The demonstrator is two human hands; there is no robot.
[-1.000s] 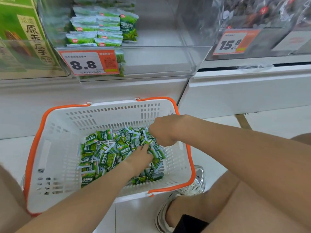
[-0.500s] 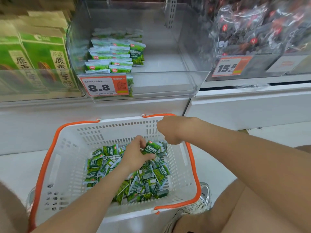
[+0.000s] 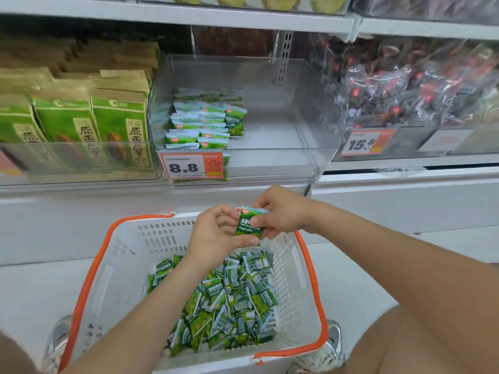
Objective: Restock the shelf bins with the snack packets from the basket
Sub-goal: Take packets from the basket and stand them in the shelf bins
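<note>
Both hands have come up out of the basket (image 3: 91,268) since a moment ago, and the packet my left hand (image 3: 216,233) was lifting now sits between the two, above the basket's far rim. My right hand (image 3: 280,214) pinches this snack packet (image 3: 249,224) at its three o'clock edge, thumb on the printed face, other fingers curled behind it. My left thumb presses its six o'clock corner while the left fingers curl loosely at nine o'clock. I hold it upright, label toward me, probably to square it before it goes in. At six o'clock the loose packets (image 3: 229,298) lie heaped on the basket floor. At twelve o'clock stands the clear bin (image 3: 318,155), behind the 8.8 price tag (image 3: 191,166). Its neat stack (image 3: 205,125) hugs the nine o'clock side, so the bare three o'clock half looks the likely place for this one.
</note>
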